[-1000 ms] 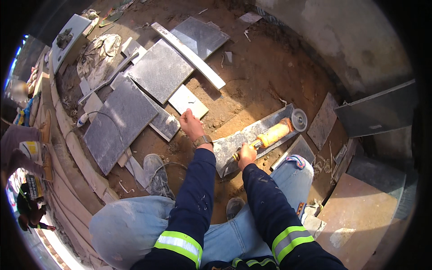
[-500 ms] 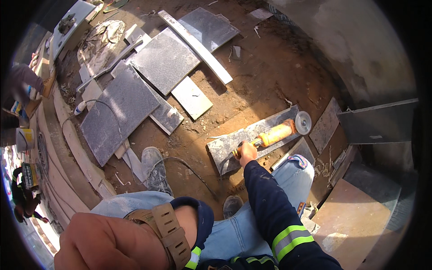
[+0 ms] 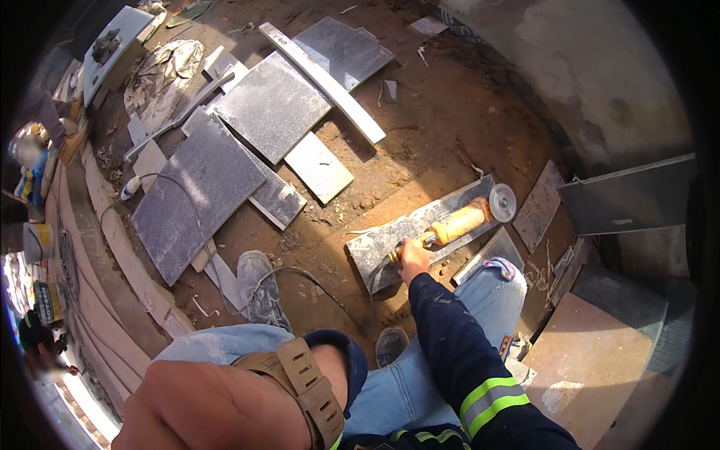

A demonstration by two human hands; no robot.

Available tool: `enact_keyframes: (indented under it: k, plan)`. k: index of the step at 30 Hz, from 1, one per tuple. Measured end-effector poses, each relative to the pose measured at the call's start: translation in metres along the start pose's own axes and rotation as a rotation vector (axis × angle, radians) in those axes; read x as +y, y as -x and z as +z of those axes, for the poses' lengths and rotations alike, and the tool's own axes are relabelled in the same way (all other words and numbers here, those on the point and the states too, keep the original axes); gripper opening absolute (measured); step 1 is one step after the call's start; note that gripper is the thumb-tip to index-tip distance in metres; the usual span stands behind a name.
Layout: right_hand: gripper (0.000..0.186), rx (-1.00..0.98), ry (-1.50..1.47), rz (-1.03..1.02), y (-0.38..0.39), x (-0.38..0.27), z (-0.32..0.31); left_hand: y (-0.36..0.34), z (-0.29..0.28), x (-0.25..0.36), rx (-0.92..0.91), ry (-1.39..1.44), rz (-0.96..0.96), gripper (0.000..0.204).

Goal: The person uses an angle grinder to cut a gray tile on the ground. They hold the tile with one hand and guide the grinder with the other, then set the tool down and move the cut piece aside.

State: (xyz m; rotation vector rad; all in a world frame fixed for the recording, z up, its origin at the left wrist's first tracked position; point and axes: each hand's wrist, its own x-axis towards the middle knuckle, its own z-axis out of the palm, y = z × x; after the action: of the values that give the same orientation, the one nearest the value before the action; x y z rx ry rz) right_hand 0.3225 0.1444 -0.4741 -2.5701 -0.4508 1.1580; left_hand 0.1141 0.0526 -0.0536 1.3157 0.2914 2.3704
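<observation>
My right hand is closed around the rear end of an orange angle grinder. The grinder lies along a narrow, dusty grey tile strip on the soil, its round disc at the far right end. A dark power cord trails left from the tool past my dusty shoe. Close up at the lower left is my left hand, with a tan strap watch on the wrist. It is bent at the knuckles; its fingertips are hidden, so its grip does not show.
Large grey tiles overlap on the ground ahead, with a long pale bar across them. A cable connector sits at their left. Tiles lean by the wall at right. Other people and a bucket are far left.
My left hand and watch have shifted right and lower in view, with the fingers dropping toward the bottom edge. My right hand stays on the grinder, which has hardly moved.
</observation>
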Motion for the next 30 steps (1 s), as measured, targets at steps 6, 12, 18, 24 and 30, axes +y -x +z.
enact_keyframes:
  k: [6, 12, 18, 24, 30]
  plan:
    - [0.064, 0.103, 0.112, -0.226, 0.053, -0.029, -0.018, 0.002, -0.003, 0.004, -0.04, 0.001, -0.027, 0.04]
    - [0.042, 0.236, 0.024, -0.525, 0.042, -0.014, -0.034, -0.024, 0.004, -0.011, -0.106, 0.075, -0.119, 0.039]
    - [0.036, 0.017, -0.227, -0.657, 0.099, -0.089, 0.014, -0.153, -0.006, -0.094, -0.109, -0.063, -0.328, 0.026]
    - [0.03, -0.264, -0.337, -0.652, 0.108, -0.106, 0.041, -0.064, 0.003, -0.014, -1.489, -1.096, -1.163, 0.037]
    - [0.03, -0.148, 0.038, -1.022, 0.119, -0.123, 0.079, -0.032, -0.001, 0.036, -1.637, -0.841, -0.991, 0.05]
